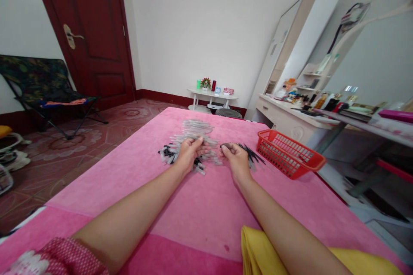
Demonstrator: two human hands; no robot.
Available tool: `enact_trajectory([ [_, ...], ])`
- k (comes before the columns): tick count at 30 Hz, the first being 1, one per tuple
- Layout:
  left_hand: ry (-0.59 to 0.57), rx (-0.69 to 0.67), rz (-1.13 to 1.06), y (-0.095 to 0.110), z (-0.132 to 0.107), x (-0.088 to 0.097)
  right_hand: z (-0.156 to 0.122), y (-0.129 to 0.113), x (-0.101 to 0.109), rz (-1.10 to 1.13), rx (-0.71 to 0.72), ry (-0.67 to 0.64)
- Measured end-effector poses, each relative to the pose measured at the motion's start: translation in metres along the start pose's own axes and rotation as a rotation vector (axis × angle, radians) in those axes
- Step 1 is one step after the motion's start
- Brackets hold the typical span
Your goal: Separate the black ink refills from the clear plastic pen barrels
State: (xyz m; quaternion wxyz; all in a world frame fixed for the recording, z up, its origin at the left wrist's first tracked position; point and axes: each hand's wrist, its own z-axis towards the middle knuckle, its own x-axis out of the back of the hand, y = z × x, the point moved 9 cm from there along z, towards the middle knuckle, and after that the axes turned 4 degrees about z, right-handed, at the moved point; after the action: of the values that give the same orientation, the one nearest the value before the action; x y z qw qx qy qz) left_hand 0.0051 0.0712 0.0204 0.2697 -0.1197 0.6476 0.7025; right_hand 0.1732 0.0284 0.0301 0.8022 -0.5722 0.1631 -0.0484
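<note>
My left hand (189,151) is closed, with thumb and fingers pinched on what looks like a clear pen barrel (211,141) pointing right. A pile of similar clear pen barrels (196,127) lies just beyond it on the pink cloth (135,172). Several black pen caps (167,153) lie by the left side of that hand, mixed with clear pieces. Close by on the right, my right hand (237,159) is closed, its thumb and forefinger pinching a small dark piece (225,145) too blurred to name. Thin black pen refills (253,154) lie partly hidden behind this hand.
A red plastic basket (290,154) stands at the right edge of the table. Yellow fabric (258,251) lies under my right forearm. A dressing table (284,111) with bottles stands at right, a folding chair (51,88) at left, and a small white shelf (206,93) by the wall.
</note>
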Motion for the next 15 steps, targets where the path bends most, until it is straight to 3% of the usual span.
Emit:
enact_trajectory([
  [15,-0.044,-0.016,0.033,-0.0016,-0.0017,-0.0046,-0.0017,-0.0049,-0.0052,0.004,0.041,-0.036],
])
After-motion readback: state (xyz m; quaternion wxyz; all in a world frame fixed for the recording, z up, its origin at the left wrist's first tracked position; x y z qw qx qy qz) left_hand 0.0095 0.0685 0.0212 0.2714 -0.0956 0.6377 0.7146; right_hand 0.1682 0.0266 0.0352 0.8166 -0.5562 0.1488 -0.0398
